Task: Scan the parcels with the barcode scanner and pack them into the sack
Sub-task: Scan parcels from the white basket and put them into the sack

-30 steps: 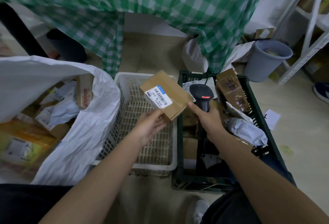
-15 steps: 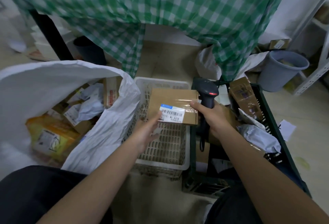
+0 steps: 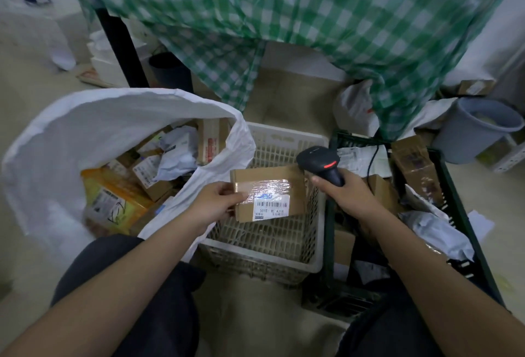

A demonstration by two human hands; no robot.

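Lower and flatter now, the box (image 3: 268,193) sits mid-frame over the white basket (image 3: 287,254), pinched by the left hand (image 3: 216,204); the right hand (image 3: 348,196) grips the scanner (image 3: 319,162).

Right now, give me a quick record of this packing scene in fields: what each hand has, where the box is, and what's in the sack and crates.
left hand: pinches the box at its left edge
right hand: grips the scanner, red light lit
box: held above the white crate, label face up
sack: open at left, already holds several parcels
green crate: at right, parcels inside
bin: grey, far right
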